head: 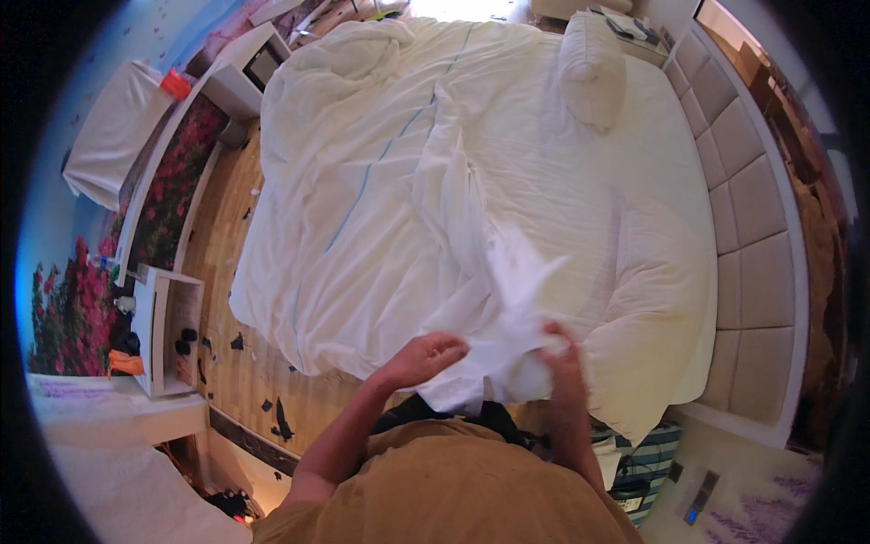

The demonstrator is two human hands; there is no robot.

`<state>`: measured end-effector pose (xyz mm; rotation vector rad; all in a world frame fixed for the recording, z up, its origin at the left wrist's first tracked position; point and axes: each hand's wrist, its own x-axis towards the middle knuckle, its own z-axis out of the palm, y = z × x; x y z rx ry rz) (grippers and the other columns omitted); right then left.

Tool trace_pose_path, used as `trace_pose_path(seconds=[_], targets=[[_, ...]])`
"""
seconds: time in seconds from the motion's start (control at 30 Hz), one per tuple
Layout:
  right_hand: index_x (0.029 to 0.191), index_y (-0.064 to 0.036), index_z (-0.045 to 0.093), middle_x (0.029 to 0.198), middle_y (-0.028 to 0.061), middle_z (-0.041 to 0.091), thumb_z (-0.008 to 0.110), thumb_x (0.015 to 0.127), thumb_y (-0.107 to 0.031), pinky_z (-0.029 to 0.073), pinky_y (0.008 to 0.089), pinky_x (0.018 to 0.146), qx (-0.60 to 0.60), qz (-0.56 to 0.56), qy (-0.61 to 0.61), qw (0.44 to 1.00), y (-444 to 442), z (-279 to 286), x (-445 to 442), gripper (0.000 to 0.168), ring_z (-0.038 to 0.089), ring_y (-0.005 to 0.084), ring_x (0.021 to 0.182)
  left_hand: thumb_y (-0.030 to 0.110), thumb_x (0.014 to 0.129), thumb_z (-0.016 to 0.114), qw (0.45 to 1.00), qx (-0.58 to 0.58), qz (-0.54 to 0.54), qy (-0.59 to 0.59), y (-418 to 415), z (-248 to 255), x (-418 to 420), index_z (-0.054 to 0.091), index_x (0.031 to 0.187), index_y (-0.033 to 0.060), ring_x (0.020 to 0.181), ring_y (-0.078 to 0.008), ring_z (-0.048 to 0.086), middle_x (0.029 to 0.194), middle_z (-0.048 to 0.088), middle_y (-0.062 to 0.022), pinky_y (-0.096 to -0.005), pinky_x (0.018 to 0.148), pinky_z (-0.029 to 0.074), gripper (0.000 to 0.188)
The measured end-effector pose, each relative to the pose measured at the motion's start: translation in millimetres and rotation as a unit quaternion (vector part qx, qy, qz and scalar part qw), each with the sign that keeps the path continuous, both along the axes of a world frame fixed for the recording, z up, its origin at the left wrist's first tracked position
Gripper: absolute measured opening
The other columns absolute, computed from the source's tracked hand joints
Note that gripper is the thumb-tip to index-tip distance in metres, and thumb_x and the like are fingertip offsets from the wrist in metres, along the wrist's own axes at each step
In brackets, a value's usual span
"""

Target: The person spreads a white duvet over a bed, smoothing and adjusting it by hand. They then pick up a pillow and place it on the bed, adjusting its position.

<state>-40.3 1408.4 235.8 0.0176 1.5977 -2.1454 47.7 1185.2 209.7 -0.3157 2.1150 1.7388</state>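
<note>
Before me is a bed with a rumpled white duvet (367, 170) marked by a thin blue-green line. A white cloth (520, 272), blurred along its upper part, bunches between my hands at the near edge of the bed. My left hand (435, 353) lies against the cloth's left side, its fingers curled on a fold. On the right, my right hand (561, 353) is at the cloth's other side, blurred, with its fingers bent around part of it. A white pillow (646, 319) lies right of my right hand; another pillow (593, 75) stands at the far side of the mattress.
A padded headboard (744, 190) runs along the right. On the left are a white cabinet (160, 333), a wooden floor (231, 204) with scattered dark scraps, and a grey bin (233, 134). A nightstand (642, 49) stands beyond the far pillow. A striped item (659, 452) lies at lower right.
</note>
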Motion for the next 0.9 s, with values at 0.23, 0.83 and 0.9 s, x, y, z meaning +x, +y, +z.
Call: trace_pose_path(seconds=[0.23,0.83,0.9], targets=[[0.095,-0.003,0.053,0.082,0.0105,0.058,0.056,0.080,-0.014,0.043,0.0312,0.074,0.115,0.418,0.245,0.867,-60.7,-9.6,53.4,0.019,0.055,0.0206,0.079,0.026,0.085,0.056,0.988,0.098,0.041,-0.108,4.3,-8.9,-26.9,0.058,0.106,0.0004,0.083,-0.0129,0.055,0.092,0.061,-0.0059,-0.0290,0.074,0.046,0.033],[0.100,0.003,0.056,0.084,0.0073,0.061,0.055,0.083,-0.027,0.048,0.0291,0.065,0.064,0.171,-0.135,0.974,-127.2,-126.6,-103.1,0.034,0.059,0.0156,0.069,0.014,0.082,0.058,0.984,0.096,-0.148,0.004,23.1,3.2,-6.7,0.053,0.113,0.0052,0.101,-0.0194,0.052,0.109,0.057,-0.0105,-0.0303,0.089,0.037,0.032],[0.099,0.000,0.057,0.083,0.0055,0.061,0.054,0.083,-0.025,0.048,0.0278,0.062,0.095,0.159,-0.088,0.979,-120.3,-134.9,-113.3,0.030,0.058,0.0137,0.068,0.014,0.083,0.058,0.981,0.095,-0.100,0.134,37.2,-1.0,-12.4,0.051,0.114,0.0048,0.109,-0.0223,0.045,0.118,0.049,-0.0126,-0.0310,0.093,0.034,0.034]])
